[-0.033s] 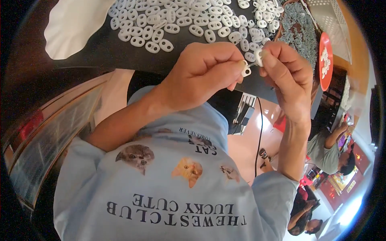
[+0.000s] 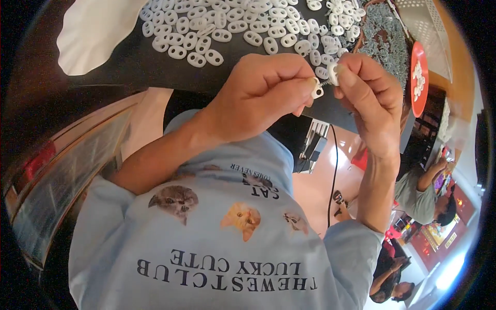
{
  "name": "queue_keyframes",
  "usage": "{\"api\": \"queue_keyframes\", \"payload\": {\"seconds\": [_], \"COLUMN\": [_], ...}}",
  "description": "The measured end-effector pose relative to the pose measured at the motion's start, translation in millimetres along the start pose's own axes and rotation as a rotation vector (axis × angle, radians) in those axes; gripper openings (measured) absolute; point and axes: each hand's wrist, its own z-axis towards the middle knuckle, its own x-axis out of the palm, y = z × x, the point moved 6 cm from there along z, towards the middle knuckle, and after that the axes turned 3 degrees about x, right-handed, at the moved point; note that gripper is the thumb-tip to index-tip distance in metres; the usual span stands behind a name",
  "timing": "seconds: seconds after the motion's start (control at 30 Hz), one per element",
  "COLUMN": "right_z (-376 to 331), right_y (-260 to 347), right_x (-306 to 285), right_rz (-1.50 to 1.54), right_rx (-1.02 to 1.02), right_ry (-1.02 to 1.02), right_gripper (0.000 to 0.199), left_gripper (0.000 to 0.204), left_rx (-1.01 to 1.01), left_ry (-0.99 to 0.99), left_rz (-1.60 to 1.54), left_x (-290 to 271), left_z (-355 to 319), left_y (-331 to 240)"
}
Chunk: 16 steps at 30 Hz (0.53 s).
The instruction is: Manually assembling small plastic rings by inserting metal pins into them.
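While each hand pinches one, the white oval pieces (image 2: 316, 92) (two-holed) nearly touch.

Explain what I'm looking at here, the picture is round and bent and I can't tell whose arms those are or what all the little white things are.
The picture comes from a wide fisheye camera worn on a person's head, looking down, so straight edges bend near the rim. The two bare arms coming up from the bottom are the wearer's own, above a pale blue shirt printed with cats. The left hand pinches a small white plastic piece with holes; the right hand pinches a second white piece. A tiny metal spring seems to run between the two. Beyond the hands is a dark table covered with many more white oval pieces, a heap of small grey metal parts and a red dish. Other people sit at lower right.
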Motion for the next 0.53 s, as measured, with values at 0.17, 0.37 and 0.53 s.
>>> {"api": "queue_keyframes", "payload": {"seconds": [0.17, 0.37, 0.53], "right_z": [-1.2, -3.3, -3.9], "right_y": [2.8, 4.0, 5.0], "right_x": [3.2, 3.2, 4.3], "right_rz": [-0.012, -0.073, -0.079], "right_rx": [-0.033, -0.027, -0.045], "right_ry": [0.004, -0.008, -0.014], "right_gripper": [0.012, 0.011, 0.011], "left_gripper": [0.017, 0.018, 0.018], "left_rx": [-0.003, 0.019, 0.021], "left_ry": [-0.001, 0.027, 0.023], "left_rz": [-0.003, 0.017, 0.044], "left_x": [0.7, 1.1, 0.2], "left_z": [-1.5, -1.3, -2.0], "left_y": [0.9, 0.5, 0.7]}}
